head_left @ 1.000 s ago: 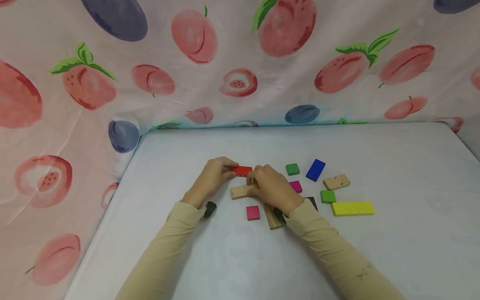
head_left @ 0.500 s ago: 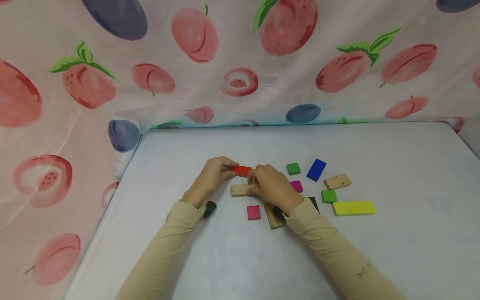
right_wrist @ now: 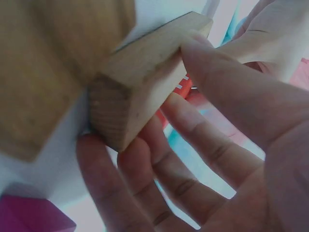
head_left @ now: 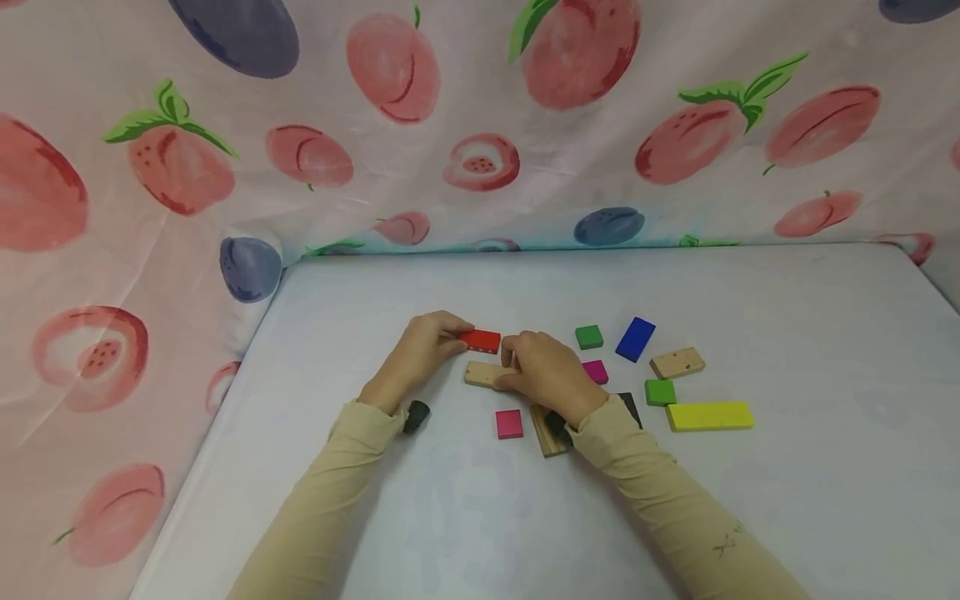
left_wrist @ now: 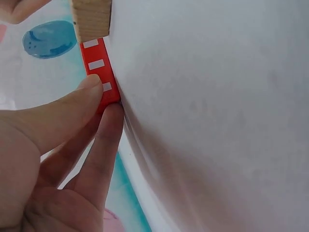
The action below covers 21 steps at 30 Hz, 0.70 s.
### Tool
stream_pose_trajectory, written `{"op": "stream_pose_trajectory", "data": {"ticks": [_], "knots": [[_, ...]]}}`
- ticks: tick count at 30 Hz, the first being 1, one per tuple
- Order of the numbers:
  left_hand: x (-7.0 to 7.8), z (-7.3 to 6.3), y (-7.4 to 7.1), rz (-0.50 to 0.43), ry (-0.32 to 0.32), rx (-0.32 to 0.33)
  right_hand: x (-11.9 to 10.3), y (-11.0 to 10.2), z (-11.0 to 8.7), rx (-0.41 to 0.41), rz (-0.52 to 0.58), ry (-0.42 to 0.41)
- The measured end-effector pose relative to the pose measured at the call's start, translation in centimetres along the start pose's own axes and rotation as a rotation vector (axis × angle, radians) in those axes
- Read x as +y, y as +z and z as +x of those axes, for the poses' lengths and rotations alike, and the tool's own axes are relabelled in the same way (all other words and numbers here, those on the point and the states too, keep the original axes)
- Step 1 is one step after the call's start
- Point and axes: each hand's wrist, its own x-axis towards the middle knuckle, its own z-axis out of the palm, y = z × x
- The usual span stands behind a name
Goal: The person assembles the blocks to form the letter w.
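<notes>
Red block (head_left: 483,341) pinched by left hand (head_left: 420,356); right hand (head_left: 551,372) grips plain wooden block (head_left: 481,374), pink square (head_left: 509,424) nearby.

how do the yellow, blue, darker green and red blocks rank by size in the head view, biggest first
1. yellow block
2. blue block
3. darker green block
Unranked: red block, since the left hand covers one end.
</notes>
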Motion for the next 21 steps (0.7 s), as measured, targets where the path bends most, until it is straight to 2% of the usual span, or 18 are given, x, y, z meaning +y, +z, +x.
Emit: {"op": "stream_pose_trajectory", "data": {"ticks": [5, 10, 14, 21], "knots": [[-0.1, 0.0, -0.1, 0.025, 0.013, 0.0, -0.1, 0.1, -0.1, 0.012, -0.008, 0.02], [0.1, 0.0, -0.1, 0.039, -0.003, -0.003, -0.1, 0.1, -0.1, 0.04, -0.015, 0.03], [0.6, 0.0, 0.0, 0.061, -0.032, -0.006, -0.1, 0.2, 0.0, 0.049, 0.004, 0.025], [1.2, 0.3, 0.6, 0.108, -0.101, 0.016, -0.1, 0.5, 0.1, 0.019, 0.034, 0.017]]}}
